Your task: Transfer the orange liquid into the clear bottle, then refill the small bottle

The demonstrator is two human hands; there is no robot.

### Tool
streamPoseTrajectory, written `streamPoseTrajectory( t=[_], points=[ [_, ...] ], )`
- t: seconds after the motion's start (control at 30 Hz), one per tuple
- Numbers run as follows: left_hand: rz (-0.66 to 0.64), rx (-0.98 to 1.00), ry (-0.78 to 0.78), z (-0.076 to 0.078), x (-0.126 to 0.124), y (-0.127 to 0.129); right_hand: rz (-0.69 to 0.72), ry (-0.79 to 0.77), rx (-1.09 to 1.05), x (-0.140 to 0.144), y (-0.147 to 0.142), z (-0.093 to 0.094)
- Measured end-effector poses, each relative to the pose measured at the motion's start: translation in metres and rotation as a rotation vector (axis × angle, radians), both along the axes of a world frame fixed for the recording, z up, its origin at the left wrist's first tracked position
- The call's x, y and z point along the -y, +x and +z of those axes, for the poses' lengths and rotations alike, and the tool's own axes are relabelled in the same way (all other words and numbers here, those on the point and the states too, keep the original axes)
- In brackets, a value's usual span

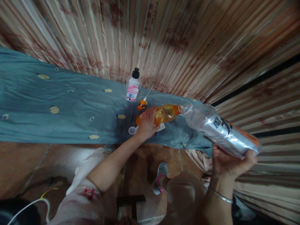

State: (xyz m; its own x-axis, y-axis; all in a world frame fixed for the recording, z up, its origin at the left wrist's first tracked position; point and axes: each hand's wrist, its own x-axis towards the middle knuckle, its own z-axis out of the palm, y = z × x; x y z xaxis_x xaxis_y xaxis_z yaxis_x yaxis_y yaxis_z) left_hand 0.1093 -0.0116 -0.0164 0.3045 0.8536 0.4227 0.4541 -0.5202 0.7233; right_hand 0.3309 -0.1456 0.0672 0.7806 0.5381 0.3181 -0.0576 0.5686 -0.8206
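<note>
My left hand (148, 122) is wrapped around a clear amber-orange bottle (167, 113), which lies nearly on its side with its neck pointing right. In my right hand (231, 164) is a large clear plastic bottle (206, 120) with a silver and orange label, gripped from below near its base. The big bottle tilts down to the left, and its mouth meets the amber bottle's mouth. Whether liquid passes between them I cannot make out. Behind my left hand lies an orange pump top (142, 104) with a thin tube. Beside that hand sits a small whitish round cap or cup (132, 130).
A clear bottle with a black cap and pink label (132, 90) stands on the blue-green cloth (77, 97) near the pleated curtain (140, 37). A white paper-like piece (161, 127) lies under the amber bottle. Dark bars cross the curtain at right.
</note>
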Motion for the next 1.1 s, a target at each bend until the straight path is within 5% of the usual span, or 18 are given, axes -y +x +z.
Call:
streamPoseTrajectory(
  t=[1.1],
  points=[
    [-0.001,0.014,-0.003,-0.0003,-0.0004,0.0003,-0.013,-0.035,0.031,-0.0004,-0.0016,0.0005]
  ],
)
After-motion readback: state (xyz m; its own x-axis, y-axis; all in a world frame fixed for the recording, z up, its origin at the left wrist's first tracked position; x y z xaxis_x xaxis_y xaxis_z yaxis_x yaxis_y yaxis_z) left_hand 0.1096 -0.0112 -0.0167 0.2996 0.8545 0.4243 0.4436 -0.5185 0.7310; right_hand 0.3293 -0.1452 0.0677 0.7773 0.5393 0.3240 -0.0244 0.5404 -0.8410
